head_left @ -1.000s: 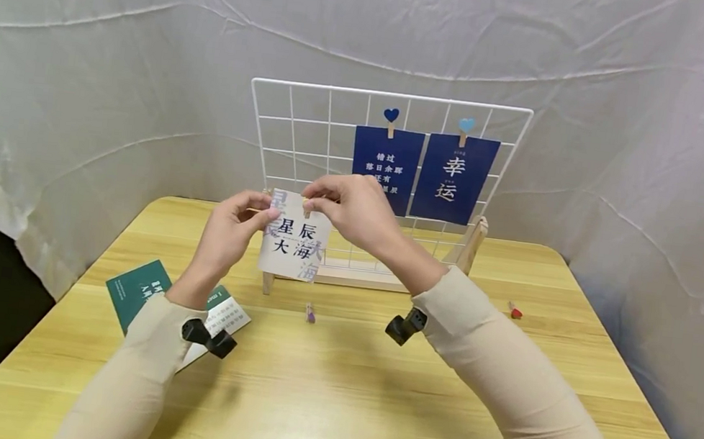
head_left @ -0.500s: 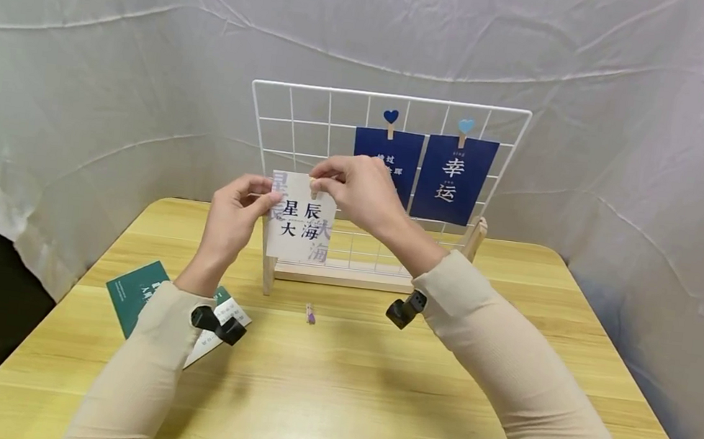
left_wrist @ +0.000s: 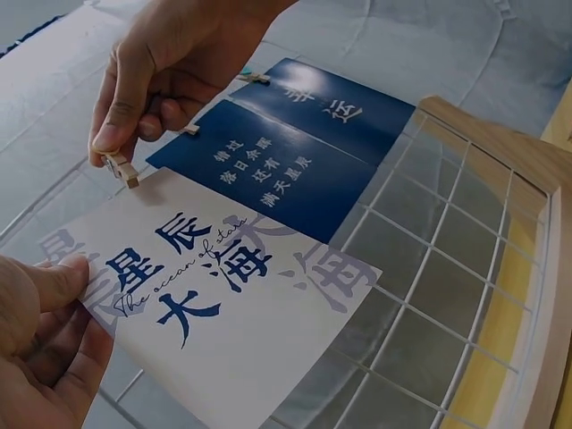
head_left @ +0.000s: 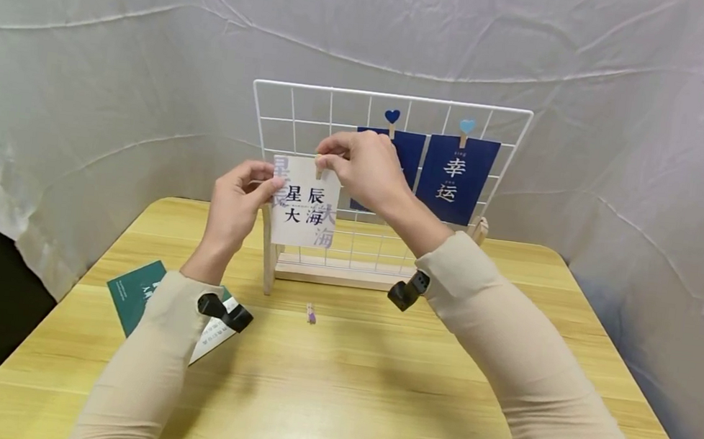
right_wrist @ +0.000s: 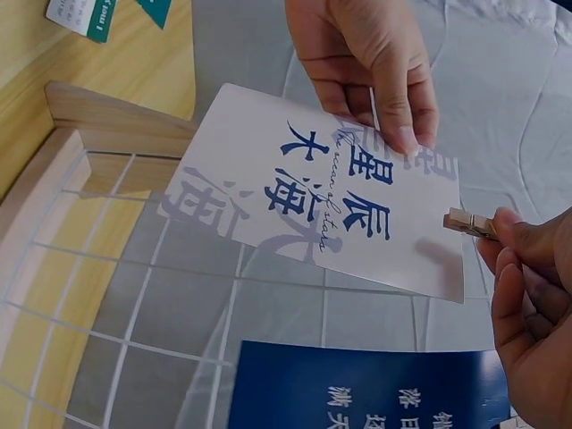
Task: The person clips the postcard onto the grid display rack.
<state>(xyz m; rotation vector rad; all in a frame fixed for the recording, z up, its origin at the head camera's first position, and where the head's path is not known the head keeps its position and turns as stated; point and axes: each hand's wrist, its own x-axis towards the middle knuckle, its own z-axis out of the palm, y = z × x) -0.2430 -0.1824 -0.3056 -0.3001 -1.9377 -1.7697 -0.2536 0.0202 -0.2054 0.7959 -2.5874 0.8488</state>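
Note:
A white card [head_left: 302, 232] with dark blue and pale purple lettering is held upright in front of the white wire grid [head_left: 357, 245]. My left hand [head_left: 238, 199] pinches its left edge between thumb and fingers. At the card's top edge my right hand [head_left: 367, 170] pinches a small wooden clothespin [right_wrist: 469, 221], whose tip overlaps the card in the right wrist view. Whether the pin also grips a grid wire cannot be made out. Two dark blue cards [head_left: 457, 181] hang to the right on heart-topped clothespins [head_left: 392, 117]; my right hand partly covers the nearer one in the head view.
A small purple-and-wood clothespin [head_left: 311, 314] lies on the wooden table [head_left: 332, 391] before the grid. Green and white cards [head_left: 138, 289] lie at the left, partly under my left forearm. Wooden feet [head_left: 269, 261] support the grid. A pale cloth [head_left: 374, 26] hangs behind.
Both hands have risen with the white card and clothespin, bringing the card higher in front of the grid. A red-topped clothespin seen at the right one second ago is no longer visible.

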